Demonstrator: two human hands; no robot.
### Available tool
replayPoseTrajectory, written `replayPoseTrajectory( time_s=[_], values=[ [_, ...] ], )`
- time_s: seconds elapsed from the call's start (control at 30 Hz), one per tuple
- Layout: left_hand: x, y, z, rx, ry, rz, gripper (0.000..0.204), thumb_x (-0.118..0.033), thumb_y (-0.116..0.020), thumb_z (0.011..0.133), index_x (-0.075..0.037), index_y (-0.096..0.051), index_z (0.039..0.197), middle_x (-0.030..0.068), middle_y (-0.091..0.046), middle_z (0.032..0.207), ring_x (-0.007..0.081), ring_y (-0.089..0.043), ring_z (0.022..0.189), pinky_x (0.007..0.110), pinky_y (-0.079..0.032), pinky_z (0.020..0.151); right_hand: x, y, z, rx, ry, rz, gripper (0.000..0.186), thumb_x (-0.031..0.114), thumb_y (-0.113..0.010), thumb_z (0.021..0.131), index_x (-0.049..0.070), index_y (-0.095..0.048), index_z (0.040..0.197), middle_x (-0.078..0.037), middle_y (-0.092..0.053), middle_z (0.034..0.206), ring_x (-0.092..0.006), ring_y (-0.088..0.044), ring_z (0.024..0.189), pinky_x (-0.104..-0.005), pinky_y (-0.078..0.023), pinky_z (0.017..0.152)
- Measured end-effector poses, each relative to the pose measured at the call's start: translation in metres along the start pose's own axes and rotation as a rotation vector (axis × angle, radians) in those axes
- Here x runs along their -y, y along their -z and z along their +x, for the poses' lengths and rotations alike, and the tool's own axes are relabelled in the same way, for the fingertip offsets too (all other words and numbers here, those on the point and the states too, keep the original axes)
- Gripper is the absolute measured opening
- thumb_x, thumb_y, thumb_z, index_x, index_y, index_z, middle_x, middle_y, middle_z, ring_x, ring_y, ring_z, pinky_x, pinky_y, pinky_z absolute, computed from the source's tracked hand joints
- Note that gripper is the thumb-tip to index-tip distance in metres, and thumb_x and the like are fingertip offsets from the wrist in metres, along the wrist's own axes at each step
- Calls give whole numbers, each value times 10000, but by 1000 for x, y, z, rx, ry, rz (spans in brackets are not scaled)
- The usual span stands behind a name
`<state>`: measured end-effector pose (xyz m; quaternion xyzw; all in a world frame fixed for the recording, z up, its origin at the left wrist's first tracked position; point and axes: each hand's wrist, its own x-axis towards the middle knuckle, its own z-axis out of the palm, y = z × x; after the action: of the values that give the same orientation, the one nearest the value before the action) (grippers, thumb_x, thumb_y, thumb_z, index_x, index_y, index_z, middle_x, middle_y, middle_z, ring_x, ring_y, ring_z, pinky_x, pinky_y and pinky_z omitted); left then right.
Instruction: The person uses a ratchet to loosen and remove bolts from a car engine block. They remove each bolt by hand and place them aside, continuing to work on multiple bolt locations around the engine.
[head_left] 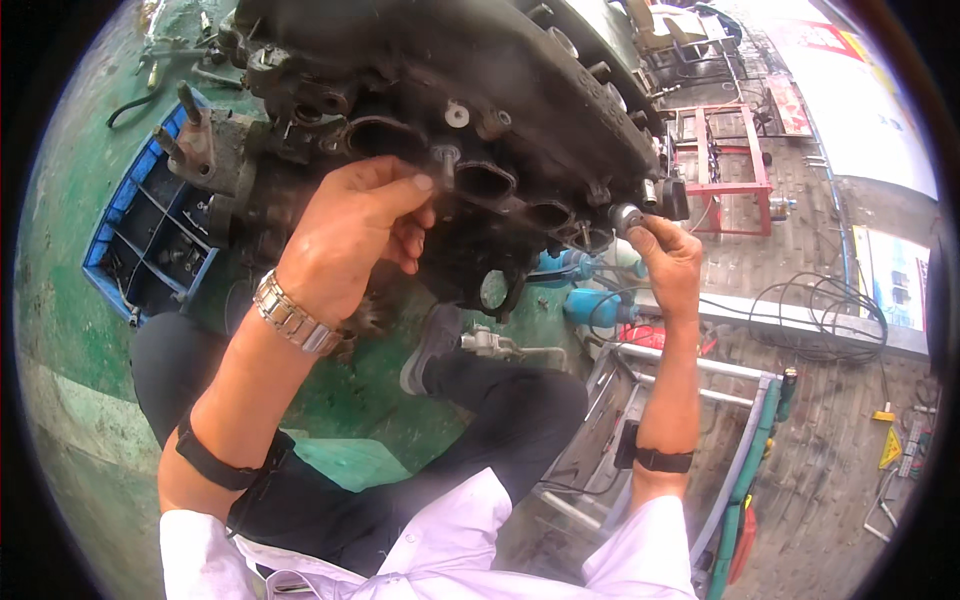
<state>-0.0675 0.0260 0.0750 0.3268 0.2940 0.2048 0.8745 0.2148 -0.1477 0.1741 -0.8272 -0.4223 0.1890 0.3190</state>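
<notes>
A large, dirty black engine block (pixel 520 90) fills the upper middle of the view, with a row of oval ports along its near side. My left hand (pixel 355 235) rests on that side, the fingertips pressed near a port by a small metal stud (pixel 445 155). My right hand (pixel 668 262) is at the block's right end and pinches a small round silver part (pixel 626 217) against the engine. A metal watch sits on my left wrist, and black bands wrap both forearms.
A blue compartment tray (pixel 150 225) with small parts lies on the green floor (pixel 60 300) at left. Blue spray cans (pixel 590 305) stand under the engine. A red metal frame (pixel 725 150) is at the back right, coiled black cables (pixel 820 320) further right. My black-trousered legs are below.
</notes>
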Motion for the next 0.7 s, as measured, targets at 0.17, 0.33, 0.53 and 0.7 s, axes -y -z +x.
replayPoseTrajectory(
  time_s=[0.17,0.33,0.53,0.7],
  values=[
    [-5,2,2,-2,-15,-30,143,-199,-609,909,-60,-578,895,29,-594,731,109,-545,557,251,-460,508,-7,-33,-20,-213,-116,190,261,290,-707,884,30,-680,883,23,-594,691,-44,-483,570,-197,-358,495],
    [-4,0,5,-4,2,-61,128,-179,-603,912,-54,-577,897,34,-595,727,113,-549,553,251,-462,507,-12,-60,-26,-356,-183,423,365,397,-647,913,47,-634,813,32,-479,563,-48,-379,454,-204,-255,409],
    [-4,-1,4,12,-8,-73,130,-170,-598,907,-42,-586,888,34,-603,732,110,-552,551,256,-468,500,-8,-58,-26,-262,-306,389,437,473,-574,939,39,-623,928,10,-532,641,-45,-403,464,-197,-264,407],
    [-6,2,1,-8,-13,-59,142,-194,-601,914,-55,-583,889,34,-598,727,116,-552,545,254,-466,497,-7,-52,-21,-237,-322,397,440,480,-512,967,52,-604,1012,-13,-595,758,-38,-418,497,-184,-266,414]
  ],
)
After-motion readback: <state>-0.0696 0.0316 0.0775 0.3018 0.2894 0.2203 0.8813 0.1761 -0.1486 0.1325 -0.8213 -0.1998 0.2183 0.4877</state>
